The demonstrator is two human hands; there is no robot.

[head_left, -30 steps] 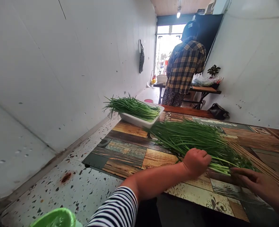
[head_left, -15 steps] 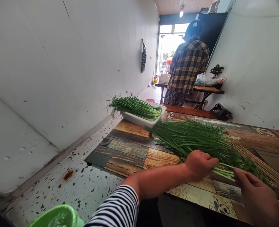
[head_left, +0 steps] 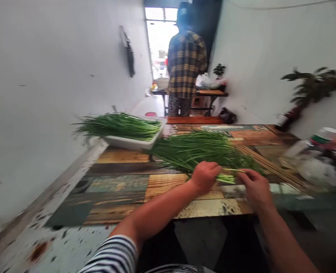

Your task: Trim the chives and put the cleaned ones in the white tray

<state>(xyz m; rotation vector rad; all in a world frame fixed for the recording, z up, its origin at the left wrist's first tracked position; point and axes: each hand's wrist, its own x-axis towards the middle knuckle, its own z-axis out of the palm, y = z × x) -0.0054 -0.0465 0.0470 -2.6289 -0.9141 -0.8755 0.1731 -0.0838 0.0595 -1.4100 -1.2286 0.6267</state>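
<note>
My left hand [head_left: 206, 177] is closed around a small bunch of chives [head_left: 226, 178], their pale cut ends poking out on its right side. My right hand [head_left: 256, 186] pinches the end of one thin, yellowish-green chive stalk [head_left: 234, 170] that stretches across from the left hand. Behind both hands lies a large loose pile of green chives [head_left: 196, 148] on the wood-patterned table [head_left: 122, 184]. More chives [head_left: 125, 125] fill a white tray [head_left: 130, 143] at the table's far left, their leaves hanging over its edge.
Thin bamboo sticks [head_left: 273, 167] lie right of the pile. Blurred plastic bags and containers [head_left: 316, 167] stand at the right edge, below a plant [head_left: 313, 89]. A person in a plaid shirt [head_left: 186, 64] stands at a far table, back turned. A white wall [head_left: 42, 94] runs along the left.
The view has swung to the right, bringing the plant and the bags into sight; the green bin has left it. Both hands keep their hold, and the right hand is slightly farther from the left.
</note>
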